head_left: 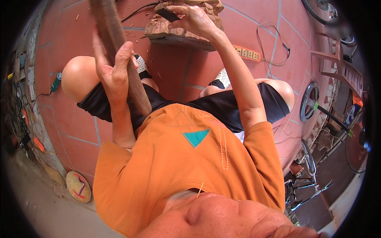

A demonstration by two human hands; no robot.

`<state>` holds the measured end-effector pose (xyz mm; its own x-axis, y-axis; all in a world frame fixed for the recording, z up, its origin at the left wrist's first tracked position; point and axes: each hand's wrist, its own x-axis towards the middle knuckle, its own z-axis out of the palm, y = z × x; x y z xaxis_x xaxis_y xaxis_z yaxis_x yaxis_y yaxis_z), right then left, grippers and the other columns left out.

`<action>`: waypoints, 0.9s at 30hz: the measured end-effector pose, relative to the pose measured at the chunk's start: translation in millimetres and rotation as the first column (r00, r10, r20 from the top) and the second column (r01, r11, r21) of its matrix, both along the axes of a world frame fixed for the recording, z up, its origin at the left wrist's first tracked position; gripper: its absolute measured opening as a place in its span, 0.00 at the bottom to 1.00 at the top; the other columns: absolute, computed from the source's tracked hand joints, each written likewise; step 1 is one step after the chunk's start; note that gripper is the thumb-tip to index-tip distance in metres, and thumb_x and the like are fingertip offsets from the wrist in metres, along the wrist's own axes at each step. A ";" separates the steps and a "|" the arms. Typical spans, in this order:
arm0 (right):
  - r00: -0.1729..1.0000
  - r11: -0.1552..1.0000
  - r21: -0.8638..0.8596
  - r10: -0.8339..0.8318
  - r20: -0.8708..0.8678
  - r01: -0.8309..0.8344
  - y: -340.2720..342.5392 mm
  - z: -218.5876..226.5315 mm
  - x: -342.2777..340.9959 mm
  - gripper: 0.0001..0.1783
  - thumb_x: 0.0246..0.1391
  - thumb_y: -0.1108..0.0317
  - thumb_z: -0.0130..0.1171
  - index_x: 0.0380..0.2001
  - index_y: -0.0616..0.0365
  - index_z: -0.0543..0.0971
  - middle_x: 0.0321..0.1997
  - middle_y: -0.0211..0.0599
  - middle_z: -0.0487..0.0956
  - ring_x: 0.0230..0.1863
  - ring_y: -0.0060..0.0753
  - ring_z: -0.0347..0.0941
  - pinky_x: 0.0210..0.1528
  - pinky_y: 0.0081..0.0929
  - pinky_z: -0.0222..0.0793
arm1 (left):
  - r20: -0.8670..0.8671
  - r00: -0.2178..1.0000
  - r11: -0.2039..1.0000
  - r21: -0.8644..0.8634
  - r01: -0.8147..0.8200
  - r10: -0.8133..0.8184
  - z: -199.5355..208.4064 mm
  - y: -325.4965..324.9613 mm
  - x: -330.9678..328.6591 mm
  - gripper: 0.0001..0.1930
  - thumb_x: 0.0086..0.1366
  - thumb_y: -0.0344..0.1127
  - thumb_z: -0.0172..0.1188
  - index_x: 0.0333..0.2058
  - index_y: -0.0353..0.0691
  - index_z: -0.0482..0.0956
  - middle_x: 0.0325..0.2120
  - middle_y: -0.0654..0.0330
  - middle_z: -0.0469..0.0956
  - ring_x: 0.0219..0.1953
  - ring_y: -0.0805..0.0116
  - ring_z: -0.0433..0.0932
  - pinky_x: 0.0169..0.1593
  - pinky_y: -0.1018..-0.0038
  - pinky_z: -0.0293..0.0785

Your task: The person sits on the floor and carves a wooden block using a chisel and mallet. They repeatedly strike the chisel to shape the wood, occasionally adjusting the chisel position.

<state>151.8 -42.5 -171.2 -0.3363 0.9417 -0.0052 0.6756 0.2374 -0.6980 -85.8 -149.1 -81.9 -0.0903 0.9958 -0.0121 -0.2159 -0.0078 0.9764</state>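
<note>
A long brown wooden bar (137, 85) slants from the top edge down to my lap. My left hand (113, 69) grips it around the middle, with the thumb on its right side and the fingers on its left. At the top centre stands a carved block of light wood (162, 31) with a rough, sculpted surface. Just above it, my right hand (194, 23) pinches a small dark flat piece (168, 15) between thumb and fingers; its kind cannot be made out. Whether this piece touches the carving is unclear.
An orange power strip (247, 53) with a looped cord lies right of the carving. A green power tool (56, 82) rests by my left knee. Wood chips dot the red tiled floor (75, 119). A plastic chair (337, 59) and wheels stand at right, a woven hat (78, 186) lower left.
</note>
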 end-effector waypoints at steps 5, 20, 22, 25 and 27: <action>0.999 1.000 0.026 -0.001 -0.049 0.002 1.2 -4.9 -1.2 0.31 0.44 0.54 0.78 0.54 0.47 0.83 0.41 0.44 0.87 0.44 0.48 0.84 0.48 0.42 0.78 | -0.539 0.825 0.985 -0.080 0.155 -0.173 -36.7 1.4 -1.2 0.39 0.70 0.31 0.62 0.75 0.44 0.53 0.30 0.62 0.77 0.23 0.78 0.73 0.27 0.82 0.72; 1.000 1.000 -0.025 -0.010 -0.008 0.010 0.7 -2.4 1.3 0.30 0.49 0.56 0.76 0.57 0.44 0.82 0.46 0.41 0.87 0.44 0.40 0.84 0.51 0.36 0.78 | -0.164 0.924 0.919 -0.260 0.297 -0.345 -32.7 -0.1 -4.0 0.44 0.68 0.35 0.65 0.76 0.37 0.50 0.29 0.63 0.79 0.24 0.78 0.75 0.28 0.80 0.76; 0.999 0.998 -0.065 -0.022 -0.029 0.020 0.2 -0.4 4.7 0.30 0.51 0.56 0.76 0.58 0.44 0.81 0.49 0.40 0.87 0.45 0.36 0.85 0.52 0.34 0.79 | -0.227 0.937 0.949 -0.229 0.215 -0.267 -26.4 1.1 2.6 0.45 0.68 0.36 0.66 0.76 0.37 0.48 0.29 0.64 0.78 0.23 0.79 0.75 0.27 0.81 0.75; 0.979 0.992 -0.125 -0.039 -0.202 0.013 0.6 1.7 20.5 0.26 0.53 0.64 0.72 0.56 0.52 0.79 0.47 0.39 0.86 0.45 0.34 0.84 0.50 0.34 0.79 | -0.134 0.968 0.954 -0.241 0.176 -0.212 -32.1 1.1 0.3 0.47 0.68 0.37 0.66 0.77 0.39 0.44 0.27 0.64 0.77 0.22 0.80 0.74 0.26 0.81 0.75; 0.908 0.980 -0.197 -0.052 -0.416 -0.034 6.4 3.5 32.6 0.20 0.57 0.79 0.64 0.53 0.64 0.76 0.45 0.37 0.84 0.47 0.30 0.81 0.50 0.33 0.80 | -0.025 0.979 0.945 -0.267 0.188 -0.202 -32.4 0.5 -3.0 0.46 0.68 0.37 0.66 0.76 0.39 0.47 0.27 0.64 0.77 0.22 0.80 0.75 0.26 0.81 0.76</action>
<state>184.4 -36.2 -167.7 -0.3397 0.9392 -0.0506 0.3138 0.0625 -0.9474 -88.8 -148.6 -114.3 0.0976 0.9564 -0.2752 -0.1368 0.2868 0.9482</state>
